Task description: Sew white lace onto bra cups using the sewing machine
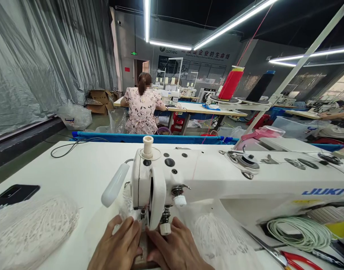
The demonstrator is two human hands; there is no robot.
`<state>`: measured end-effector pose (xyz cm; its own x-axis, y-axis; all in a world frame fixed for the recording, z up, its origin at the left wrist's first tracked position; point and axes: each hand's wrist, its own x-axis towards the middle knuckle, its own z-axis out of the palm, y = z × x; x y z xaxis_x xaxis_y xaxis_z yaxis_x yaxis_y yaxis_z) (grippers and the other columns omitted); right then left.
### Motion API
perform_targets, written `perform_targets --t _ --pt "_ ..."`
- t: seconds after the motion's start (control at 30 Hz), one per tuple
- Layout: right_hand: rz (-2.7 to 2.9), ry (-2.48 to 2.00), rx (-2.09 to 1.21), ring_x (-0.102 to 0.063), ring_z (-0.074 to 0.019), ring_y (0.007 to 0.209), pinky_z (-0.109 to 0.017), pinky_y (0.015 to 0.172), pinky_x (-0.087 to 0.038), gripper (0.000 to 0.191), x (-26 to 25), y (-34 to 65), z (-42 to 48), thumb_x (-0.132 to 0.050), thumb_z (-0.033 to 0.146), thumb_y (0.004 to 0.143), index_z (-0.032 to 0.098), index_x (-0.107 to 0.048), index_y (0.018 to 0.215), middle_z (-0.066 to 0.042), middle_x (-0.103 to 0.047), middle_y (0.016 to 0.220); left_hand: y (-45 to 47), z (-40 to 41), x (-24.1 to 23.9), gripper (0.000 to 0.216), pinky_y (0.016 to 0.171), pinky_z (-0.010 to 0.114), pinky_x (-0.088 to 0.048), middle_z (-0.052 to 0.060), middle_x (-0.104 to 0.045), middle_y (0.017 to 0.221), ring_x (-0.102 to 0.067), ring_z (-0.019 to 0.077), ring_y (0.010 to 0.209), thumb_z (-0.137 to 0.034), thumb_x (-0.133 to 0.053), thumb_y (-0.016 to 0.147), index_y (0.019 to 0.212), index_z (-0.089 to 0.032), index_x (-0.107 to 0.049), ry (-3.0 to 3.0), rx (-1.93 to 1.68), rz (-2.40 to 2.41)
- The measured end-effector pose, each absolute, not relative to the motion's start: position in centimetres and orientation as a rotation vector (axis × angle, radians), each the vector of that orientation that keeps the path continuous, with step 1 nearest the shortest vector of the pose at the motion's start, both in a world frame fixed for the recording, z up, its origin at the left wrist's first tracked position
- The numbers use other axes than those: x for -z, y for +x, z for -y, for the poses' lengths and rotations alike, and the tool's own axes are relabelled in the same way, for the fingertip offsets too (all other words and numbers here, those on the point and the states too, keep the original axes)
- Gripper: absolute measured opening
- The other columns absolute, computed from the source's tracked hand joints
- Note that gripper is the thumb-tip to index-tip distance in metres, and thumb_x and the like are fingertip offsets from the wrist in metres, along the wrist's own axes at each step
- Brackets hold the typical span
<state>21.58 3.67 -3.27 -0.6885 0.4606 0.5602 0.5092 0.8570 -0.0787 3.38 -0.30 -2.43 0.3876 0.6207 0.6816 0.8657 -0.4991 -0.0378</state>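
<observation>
And here the sewing machine [144, 176] partly hides the right hand [177, 245], the bottom edge crops the red-handled scissors [278, 258], the left edge slices phone [23, 191] and lace bundle [42, 228], a co-worker's head [144, 83] all blur

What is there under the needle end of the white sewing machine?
White lacy fabric shows on both sides below the needle end of the sewing machine. Directly under it, the left hand, right hand and the machine itself hide the stitching spot.

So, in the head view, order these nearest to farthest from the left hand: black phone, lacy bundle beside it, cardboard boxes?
From the left hand:
1. Lacy bundle, left tabletop
2. Black phone, farther left
3. Cardboard boxes, background floor
</observation>
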Motion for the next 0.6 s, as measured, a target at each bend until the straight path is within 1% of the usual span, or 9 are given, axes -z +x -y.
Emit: perform_targets --t 0.13,0.2,0.3,0.4,0.43,0.5,0.53,0.57,0.6 --pt "2.408 -0.703 0.114 -0.05 -0.0158 0.049 -0.029 0.05 -0.028 0.05 2.7 21.4 -3.5 -0.021 0.051 0.095 0.018 -0.058 0.086 -0.002 -0.057 0.061 3.1 -0.2 2.8 0.039 0.08 0.036 -0.033 0.001 -0.07 0.088 -0.06 0.016 0.081 -0.031 -0.023 0.1 0.098 -0.017 -0.06 -2.258 0.845 1.273" --pt "2.406 -0.731 0.089 -0.048 -0.015 0.048 -0.03 0.052 -0.029 0.049 2.4 21.4 -3.3 -0.019 0.047 0.097 0.018 -0.057 0.085 -0.001 -0.057 0.061 3.0 -0.2 3.1 0.037 0.08 0.037 -0.034 0.003 -0.069 0.089 -0.06 0.0177 0.085 -0.029 -0.024 0.1 0.1 -0.016 -0.059 -2.252 0.84 1.278" --pt "2.416 -0.769 0.025 -0.049 -0.014 0.049 -0.03 0.057 -0.033 0.045 2.1 21.5 -3.0 -0.02 0.041 0.098 0.018 -0.057 0.091 -0.001 -0.057 0.063 3.0 0.5 3.1 0.033 0.081 0.038 -0.036 0.005 -0.068 0.088 -0.059 0.0189 0.081 -0.018 -0.026 0.098 0.103 -0.011 -0.058 -2.273 0.747 1.286" --pt "2.434 -0.743 -0.015 -0.05 -0.0144 0.052 -0.03 0.057 -0.032 0.039 2.3 21.6 -2.9 -0.024 0.042 0.098 0.017 -0.055 0.099 -0.001 -0.058 0.065 2.5 1.1 2.3 0.028 0.076 0.037 -0.04 0.008 -0.066 0.086 -0.059 0.0213 0.079 -0.008 -0.032 0.093 0.105 -0.009 -0.058 -2.367 0.629 1.277" --pt "2.44 -0.744 -0.028 -0.052 -0.0146 0.054 -0.03 0.058 -0.033 0.039 2.3 21.6 -2.9 -0.024 0.042 0.098 0.017 -0.054 0.101 -0.001 -0.059 0.067 2.1 1.1 1.8 0.029 0.074 0.036 -0.042 0.008 -0.065 0.087 -0.058 0.0216 0.08 -0.007 -0.033 0.091 0.105 -0.011 -0.057 -2.45 0.62 1.334" --pt "2.456 -0.765 -0.063 -0.055 -0.0155 0.059 -0.03 0.061 -0.034 0.039 2.3 21.6 -2.9 -0.024 0.042 0.098 0.018 -0.054 0.102 -0.002 -0.06 0.071 1.1 0.2 0.5 0.031 0.07 0.032 -0.043 0.007 -0.063 0.09 -0.058 0.0212 0.08 -0.006 -0.032 0.089 0.106 -0.015 -0.057 -2.632 0.629 1.594" --pt "2.484 -0.779 -0.09 -0.056 -0.016 0.061 -0.031 0.062 -0.035 0.037 2.0 21.6 -3.0 -0.025 0.042 0.098 0.018 -0.054 0.101 -0.002 -0.061 0.072 0.6 -0.6 -0.2 0.031 0.069 0.031 -0.043 0.007 -0.062 0.095 -0.057 0.0211 0.082 -0.008 -0.032 0.089 0.105 -0.018 -0.057 -2.659 0.603 1.903" --pt "2.531 -0.795 -0.122 -0.057 -0.0164 0.061 -0.031 0.062 -0.035 0.035 1.7 21.7 -3.0 -0.027 0.04 0.098 0.019 -0.055 0.099 -0.002 -0.061 0.072 0.1 -1.7 -0.9 0.03 0.064 0.03 -0.042 0.008 -0.061 0.094 -0.056 0.022 0.079 -0.011 -0.032 0.089 0.107 -0.016 -0.055 -2.594 0.595 2.052" --pt "2.595 -0.813 -0.157 -0.056 -0.0165 0.06 -0.03 0.061 -0.036 0.031 1.2 21.7 -3.1 -0.03 0.037 0.097 0.019 -0.056 0.097 -0.001 -0.061 0.072 -0.4 -2.7 -1.5 0.025 0.063 0.029 -0.041 0.008 -0.06 0.095 -0.055 0.0233 0.081 -0.016 -0.039 0.087 0.106 -0.017 -0.056 -2.582 0.58 2.109"
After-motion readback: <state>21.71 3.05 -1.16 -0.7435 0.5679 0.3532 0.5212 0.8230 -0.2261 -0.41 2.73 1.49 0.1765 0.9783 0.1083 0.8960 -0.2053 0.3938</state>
